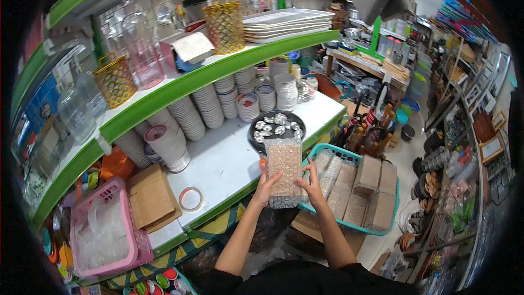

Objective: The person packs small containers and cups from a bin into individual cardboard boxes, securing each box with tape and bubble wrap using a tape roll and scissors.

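Observation:
A brown block-shaped package in clear bubble wrap (284,166) is held upright between my two hands. My left hand (266,187) grips its left side, thumb across the front. On its right side is my right hand (313,183), fingers pressed against the wrap. Just right of my right hand, a teal basket (385,231) holds several similar wrapped blocks (356,207). Behind the package, a black round tray (255,145) with several silvery pieces (279,130) rests on the white shelf (221,155). An orange-handled item (263,164) is partly hidden beside my left hand.
A tape roll (190,199), flattened cardboard (153,198) and stacks of white cups (188,117) occupy the shelf. A pink basket (134,240) with clear plastic stands at left. The green shelf edge (218,71) runs above. A cardboard box (305,229) sits under the teal basket.

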Tool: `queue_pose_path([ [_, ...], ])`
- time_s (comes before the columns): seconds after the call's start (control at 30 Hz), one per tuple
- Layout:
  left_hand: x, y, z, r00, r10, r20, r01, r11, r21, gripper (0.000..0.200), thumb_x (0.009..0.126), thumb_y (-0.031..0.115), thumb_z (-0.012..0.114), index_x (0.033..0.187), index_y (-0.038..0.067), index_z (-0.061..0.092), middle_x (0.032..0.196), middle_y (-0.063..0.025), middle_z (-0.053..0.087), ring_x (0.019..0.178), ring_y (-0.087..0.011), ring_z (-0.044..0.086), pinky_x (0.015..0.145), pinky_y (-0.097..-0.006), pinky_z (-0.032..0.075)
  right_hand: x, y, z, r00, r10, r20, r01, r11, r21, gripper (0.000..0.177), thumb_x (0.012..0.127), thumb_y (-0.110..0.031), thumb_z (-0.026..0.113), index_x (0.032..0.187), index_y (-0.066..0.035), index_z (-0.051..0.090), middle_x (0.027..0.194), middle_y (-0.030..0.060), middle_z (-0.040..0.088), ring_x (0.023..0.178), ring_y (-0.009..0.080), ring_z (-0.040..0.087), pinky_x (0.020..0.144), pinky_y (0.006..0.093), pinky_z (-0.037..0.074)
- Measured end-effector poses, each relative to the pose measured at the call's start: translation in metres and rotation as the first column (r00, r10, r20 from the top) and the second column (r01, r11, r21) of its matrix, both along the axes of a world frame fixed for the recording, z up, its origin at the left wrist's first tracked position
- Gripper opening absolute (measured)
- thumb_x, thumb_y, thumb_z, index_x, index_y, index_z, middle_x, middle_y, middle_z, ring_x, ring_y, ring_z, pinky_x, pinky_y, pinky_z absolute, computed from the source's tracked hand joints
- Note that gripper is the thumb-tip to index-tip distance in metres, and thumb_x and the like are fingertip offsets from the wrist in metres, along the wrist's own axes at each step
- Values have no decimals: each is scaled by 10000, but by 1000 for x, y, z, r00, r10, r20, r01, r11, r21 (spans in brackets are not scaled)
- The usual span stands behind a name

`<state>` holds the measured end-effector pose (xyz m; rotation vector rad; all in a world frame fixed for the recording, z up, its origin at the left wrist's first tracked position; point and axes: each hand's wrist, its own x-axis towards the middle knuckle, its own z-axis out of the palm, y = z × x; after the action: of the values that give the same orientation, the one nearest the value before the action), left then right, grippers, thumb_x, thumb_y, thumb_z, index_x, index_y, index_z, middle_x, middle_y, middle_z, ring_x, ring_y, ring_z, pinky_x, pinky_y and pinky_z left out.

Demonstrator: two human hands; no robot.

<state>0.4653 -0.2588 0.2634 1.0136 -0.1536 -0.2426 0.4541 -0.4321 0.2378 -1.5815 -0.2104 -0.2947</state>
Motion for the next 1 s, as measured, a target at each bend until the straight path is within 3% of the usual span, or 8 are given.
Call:
queue_pose_path([
  [0.03, 1, -8, -2, 997, -68, -37, 67, 997, -29, 675, 876, 200, 617, 1425, 41, 259, 1337, -115, 431, 1214, -204, 438, 1011, -328, 357, 3, -9, -8, 996, 67, -61, -61, 994, 94, 787, 698, -497, 736, 1254, -79, 367, 1480, 228, 128, 1391, 364, 103, 1081, 506, 185],
  [0.13, 2, -33, -4, 993, -115, 21, 114, 993, 34, 604, 885, 217, 585, 1381, 15, 307, 1285, -123, 485, 1150, -230, 508, 960, -336, 419, -12, -29, -7, 989, 85, -121, -53, 968, 246, 1086, 614, -575, 760, 1396, -112, 167, 1495, 215, 81, 1398, 358, 65, 1080, 511, 205],
  [0.17, 1, -42, -5, 991, -133, 32, 131, 990, 46, 613, 875, 225, 596, 1377, 14, 315, 1287, -123, 482, 1150, -228, 508, 963, -343, 417, -12, -40, -11, 981, 105, -164, -61, 966, 253, 1333, 531, -596, 801, 1448, -164, -64, 1497, 209, 67, 1393, 371, 81, 1079, 500, 227],
  [0.47, 2, -108, -22, 898, -438, -41, 438, 899, 12, 717, 872, 204, 614, 1446, 35, 221, 1366, -124, 402, 1224, -221, 437, 1003, -340, 369, -59, -96, -16, 974, 65, -215, 18, 932, 361, 1435, 485, -680, 784, 1463, -187, -144, 1515, 132, 73, 1397, 307, 127, 1099, 471, 218],
  [0.6, 1, -129, -24, 825, -562, -52, 562, 827, -14, 713, 865, 223, 610, 1439, 35, 232, 1338, -134, 437, 1206, -234, 461, 999, -338, 379, -68, -121, -43, 985, -23, -174, 113, 840, 531, 1176, 652, -714, 652, 1488, -164, 34, 1497, 122, 202, 1368, 306, 229, 1086, 457, 256],
  [0.7, -5, -140, -19, 776, -628, -58, 629, 777, 0, 689, 859, 248, 605, 1412, 22, 261, 1314, -148, 455, 1165, -254, 502, 967, -369, 420, -75, -136, -36, 970, 17, -243, 178, 628, 757, 678, 958, -528, 331, 1430, -45, 273, 1456, 132, 320, 1328, 275, 315, 1087, 417, 247],
  [0.8, -9, -153, -17, 720, -687, -94, 688, 725, -32, 694, 860, 238, 608, 1419, 31, 253, 1307, -143, 461, 1177, -249, 493, 967, -370, 425, -85, -141, -21, 912, -138, -386, 387, 602, 698, 625, 962, -477, 361, 1400, -32, 326, 1395, 146, 404, 1276, 276, 386, 1056, 405, 304],
  [1.0, -12, -175, -28, 726, -681, -97, 683, 730, -14, 581, 878, 248, 561, 1345, -13, 335, 1257, -172, 507, 1113, -276, 549, 916, -390, 473, -98, -166, -39, 926, -144, -348, 364, 581, 728, 556, 962, -410, 387, 1325, 11, 413, 1288, 146, 511, 1187, 277, 480, 1015, 411, 357],
])
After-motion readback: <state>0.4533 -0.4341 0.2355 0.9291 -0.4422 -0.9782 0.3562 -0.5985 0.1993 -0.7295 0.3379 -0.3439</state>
